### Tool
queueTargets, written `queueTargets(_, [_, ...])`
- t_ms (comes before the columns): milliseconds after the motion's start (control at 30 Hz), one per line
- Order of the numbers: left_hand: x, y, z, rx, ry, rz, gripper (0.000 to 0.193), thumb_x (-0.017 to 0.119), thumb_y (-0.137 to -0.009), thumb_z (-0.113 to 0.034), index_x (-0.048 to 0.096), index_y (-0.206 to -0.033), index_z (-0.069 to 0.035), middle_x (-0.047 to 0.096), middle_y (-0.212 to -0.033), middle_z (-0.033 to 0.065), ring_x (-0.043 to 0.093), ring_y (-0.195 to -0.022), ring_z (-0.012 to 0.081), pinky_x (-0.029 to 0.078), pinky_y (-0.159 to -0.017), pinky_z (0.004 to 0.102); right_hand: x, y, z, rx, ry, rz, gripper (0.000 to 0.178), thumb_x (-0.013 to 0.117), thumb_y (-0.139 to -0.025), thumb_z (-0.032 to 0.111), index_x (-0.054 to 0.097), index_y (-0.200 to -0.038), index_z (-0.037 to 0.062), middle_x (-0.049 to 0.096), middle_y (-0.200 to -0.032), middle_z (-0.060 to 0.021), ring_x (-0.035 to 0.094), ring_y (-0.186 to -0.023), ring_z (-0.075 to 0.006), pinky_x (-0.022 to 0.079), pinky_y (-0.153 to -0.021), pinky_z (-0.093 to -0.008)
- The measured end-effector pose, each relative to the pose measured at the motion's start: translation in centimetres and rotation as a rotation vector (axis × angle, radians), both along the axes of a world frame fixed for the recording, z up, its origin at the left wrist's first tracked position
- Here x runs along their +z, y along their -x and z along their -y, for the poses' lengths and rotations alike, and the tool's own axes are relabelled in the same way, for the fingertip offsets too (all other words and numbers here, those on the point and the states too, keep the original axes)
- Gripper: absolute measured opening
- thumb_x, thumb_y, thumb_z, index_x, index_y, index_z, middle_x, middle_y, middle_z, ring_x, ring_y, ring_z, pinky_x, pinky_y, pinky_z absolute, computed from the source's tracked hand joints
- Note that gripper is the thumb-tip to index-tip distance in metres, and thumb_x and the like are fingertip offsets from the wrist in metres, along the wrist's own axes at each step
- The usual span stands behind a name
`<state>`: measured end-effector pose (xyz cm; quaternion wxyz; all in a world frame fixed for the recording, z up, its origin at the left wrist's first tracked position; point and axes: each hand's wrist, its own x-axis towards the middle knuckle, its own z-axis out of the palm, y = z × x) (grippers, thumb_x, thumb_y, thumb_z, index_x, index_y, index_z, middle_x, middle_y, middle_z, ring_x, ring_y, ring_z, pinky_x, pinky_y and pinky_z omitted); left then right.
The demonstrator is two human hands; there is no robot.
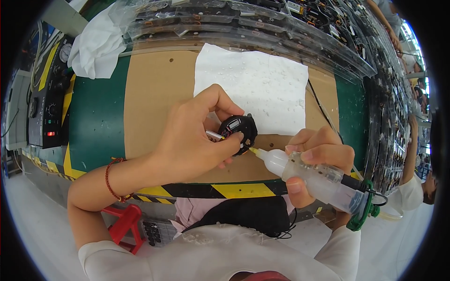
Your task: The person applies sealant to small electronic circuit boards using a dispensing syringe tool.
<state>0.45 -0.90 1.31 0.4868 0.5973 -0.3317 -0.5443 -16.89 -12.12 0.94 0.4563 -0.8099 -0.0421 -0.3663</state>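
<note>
Between the thumb and fingers of my left hand [190, 133] is a round black watch case [240, 125], its inner parts facing up. A small silvery piece [214, 135] shows beside it, under the same hand; whether it is attached cannot be made out. My right hand [323, 157] is wrapped round a clear glue syringe [323, 185] with whitish contents. Its yellow dispensing tip [255, 151] points left and meets or nearly meets the lower right edge of the case. A green cap [362, 206] with a tube closes the syringe's back end.
A white paper sheet [251, 89] with small clear blobs lies on brown board [152, 103]. Clear stacked trays [225, 23] line the back. At left stand a black dispenser unit [49, 98] and crumpled white cloth [96, 44]. A person's arm [410, 145] shows at far right.
</note>
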Motion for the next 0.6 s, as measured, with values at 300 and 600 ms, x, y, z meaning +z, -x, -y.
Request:
queueTargets(300, [-0.01,0.07,0.08,0.0,-0.006,-0.004,0.026,0.057,-0.074,0.008,0.042,-0.094,0.001,0.055,-0.084,0.0122,0.06,-0.055,0.0126,0.049,-0.043,0.0218,-0.22,0.15,0.0,0.001,-0.032,0.043,0.038,0.072,-0.065,0.008,0.045,-0.091,-0.0001,0.049,-0.067,-0.0088,0.051,-0.052,-0.0171,0.051,-0.056,-0.031])
queueTargets(600, [-0.19,0.02,-0.1,-0.001,0.014,-0.002,0.024,0.057,-0.074,0.008,0.043,-0.092,0.001,0.057,-0.08,0.0108,0.059,-0.054,0.0111,0.048,-0.043,0.0208,0.22,0.5,0.15,0.041,-0.092,0.015,0.04,0.072,-0.066,0.008,0.044,-0.093,0.0002,0.047,-0.069,-0.0096,0.049,-0.055,-0.0161,0.05,-0.059,-0.0308])
